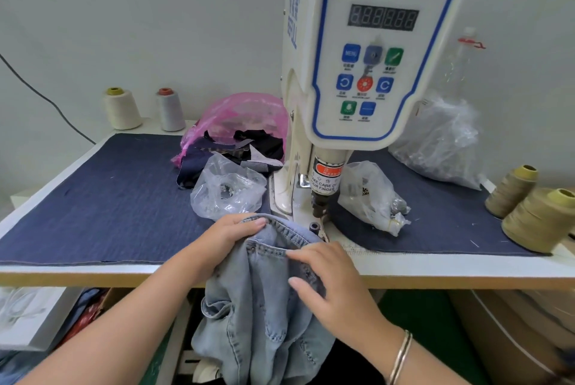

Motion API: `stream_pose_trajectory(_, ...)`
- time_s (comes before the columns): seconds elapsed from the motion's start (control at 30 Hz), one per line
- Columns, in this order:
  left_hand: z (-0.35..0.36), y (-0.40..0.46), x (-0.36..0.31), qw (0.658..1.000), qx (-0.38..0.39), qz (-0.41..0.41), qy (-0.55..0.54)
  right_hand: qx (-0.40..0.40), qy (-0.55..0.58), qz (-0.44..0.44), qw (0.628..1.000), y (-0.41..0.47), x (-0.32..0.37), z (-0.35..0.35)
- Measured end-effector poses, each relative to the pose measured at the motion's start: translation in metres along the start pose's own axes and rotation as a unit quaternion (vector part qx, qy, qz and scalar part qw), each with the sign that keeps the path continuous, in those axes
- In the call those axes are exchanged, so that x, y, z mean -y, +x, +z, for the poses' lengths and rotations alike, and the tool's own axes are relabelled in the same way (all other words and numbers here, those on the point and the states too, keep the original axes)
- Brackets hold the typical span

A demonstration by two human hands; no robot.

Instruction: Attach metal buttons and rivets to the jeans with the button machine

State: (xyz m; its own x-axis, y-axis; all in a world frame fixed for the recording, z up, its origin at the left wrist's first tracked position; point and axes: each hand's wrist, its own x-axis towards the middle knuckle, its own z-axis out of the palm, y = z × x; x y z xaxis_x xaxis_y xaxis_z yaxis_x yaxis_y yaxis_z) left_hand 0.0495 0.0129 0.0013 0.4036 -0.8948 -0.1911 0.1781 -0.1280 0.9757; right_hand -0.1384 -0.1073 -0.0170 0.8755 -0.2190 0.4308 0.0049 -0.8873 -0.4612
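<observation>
Head view: pale jeans [264, 291] hang over the table [93, 269] edge, just before the button machine [367, 51]. The left hand [230, 233] has its grip closed on the waistband; the right hand [326, 278] rests on the denim with relaxed fingers.

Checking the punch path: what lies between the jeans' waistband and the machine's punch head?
In the head view, only the small dark lower die sits between the jeans and punch head; no fabric over it.
</observation>
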Motion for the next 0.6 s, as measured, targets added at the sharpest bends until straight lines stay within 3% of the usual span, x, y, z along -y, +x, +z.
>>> stream_pose_trajectory(0.1, 0.005, -0.009, -0.013, 0.997, 0.068, -0.005, -0.045, 0.026, -0.026, 0.015, 0.999, 0.001, 0.0, -0.004)
stream_pose_trajectory(0.2, 0.013, -0.014, -0.028, 0.993, 0.111, 0.001, -0.044, 0.014, 0.022, 0.033, 0.999, 0.002, 0.004, -0.01)
stream_pose_trajectory(0.33, 0.018, -0.015, -0.038, 0.993, 0.113, 0.003, -0.027, -0.013, 0.051, 0.038, 0.998, 0.0, 0.008, -0.018)
stream_pose_trajectory(0.5, 0.019, -0.019, -0.038, 0.993, 0.12, 0.0, -0.011, 0.017, 0.019, 0.032, 0.999, 0.006, 0.013, -0.021)
stream_pose_trajectory(0.6, 0.016, -0.019, -0.035, 0.997, 0.081, -0.001, -0.002, 0.053, 0.075, 0.017, 0.996, 0.007, 0.017, -0.028)
